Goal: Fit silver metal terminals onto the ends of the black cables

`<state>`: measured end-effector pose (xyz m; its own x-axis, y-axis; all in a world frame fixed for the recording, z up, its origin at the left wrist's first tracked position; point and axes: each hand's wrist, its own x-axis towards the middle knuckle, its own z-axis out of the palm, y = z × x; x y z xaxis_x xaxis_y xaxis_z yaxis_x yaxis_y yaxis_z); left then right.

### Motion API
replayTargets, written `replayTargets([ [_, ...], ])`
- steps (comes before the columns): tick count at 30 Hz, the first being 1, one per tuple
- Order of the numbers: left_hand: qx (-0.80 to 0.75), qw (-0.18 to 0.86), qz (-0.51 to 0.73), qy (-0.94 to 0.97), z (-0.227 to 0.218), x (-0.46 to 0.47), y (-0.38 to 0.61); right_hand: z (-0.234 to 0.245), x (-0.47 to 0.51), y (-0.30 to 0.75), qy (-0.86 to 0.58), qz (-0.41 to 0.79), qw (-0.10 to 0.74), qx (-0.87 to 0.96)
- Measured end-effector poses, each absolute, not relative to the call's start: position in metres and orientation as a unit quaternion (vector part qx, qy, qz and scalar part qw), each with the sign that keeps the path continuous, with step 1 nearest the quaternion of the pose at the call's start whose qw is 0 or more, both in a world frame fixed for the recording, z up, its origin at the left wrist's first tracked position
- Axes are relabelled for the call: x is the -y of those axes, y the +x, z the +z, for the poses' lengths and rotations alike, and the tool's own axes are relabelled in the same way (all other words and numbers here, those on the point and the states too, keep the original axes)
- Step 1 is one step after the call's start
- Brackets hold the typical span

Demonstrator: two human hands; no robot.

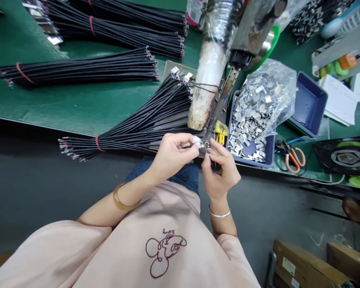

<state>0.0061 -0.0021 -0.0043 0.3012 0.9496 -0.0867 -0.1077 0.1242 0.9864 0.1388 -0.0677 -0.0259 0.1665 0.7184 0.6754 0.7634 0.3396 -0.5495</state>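
Observation:
My left hand (175,154) is closed in a pinch on the end of a black cable (187,147); a white wrap covers one fingertip. Just to its right, a small metal connector piece (207,143) sits between the two hands. My right hand (222,168) is closed, its fingertips at that connector, and what they pinch is too small to make out. Above the connector, the metal tip of a soldering iron (225,88) points down at it. A bundle of black cables (132,130) with a red band fans out left of my hands, some with silver connectors on their ends.
Beside the iron stands a plastic-wrapped pipe (208,68). A blue tray (268,154) holds a bag of metal connectors (258,104). Orange-handled pliers (294,160), a yellow cutter (221,134), a green spool (270,46) and more cable bundles (87,68) lie on the green table.

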Motion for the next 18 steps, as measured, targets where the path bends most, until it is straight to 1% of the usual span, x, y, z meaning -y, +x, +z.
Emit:
replayTargets([
  [5,-0.424,0.602,0.437,0.517,0.001,0.001,0.008,-0.021,0.063,0.137,-0.565,-0.020,0.514,0.644],
  [8,-0.415,0.591,0.446,0.528,0.003,0.001,0.007,-0.018,0.063,0.136,-0.568,-0.026,0.506,0.648],
  [14,-0.411,0.591,0.408,0.561,-0.001,0.002,0.004,-0.018,0.066,0.141,-0.575,-0.017,0.494,0.651],
  [18,-0.411,0.591,0.424,0.550,0.000,0.001,0.005,-0.015,0.064,0.141,-0.585,-0.036,0.482,0.651],
])
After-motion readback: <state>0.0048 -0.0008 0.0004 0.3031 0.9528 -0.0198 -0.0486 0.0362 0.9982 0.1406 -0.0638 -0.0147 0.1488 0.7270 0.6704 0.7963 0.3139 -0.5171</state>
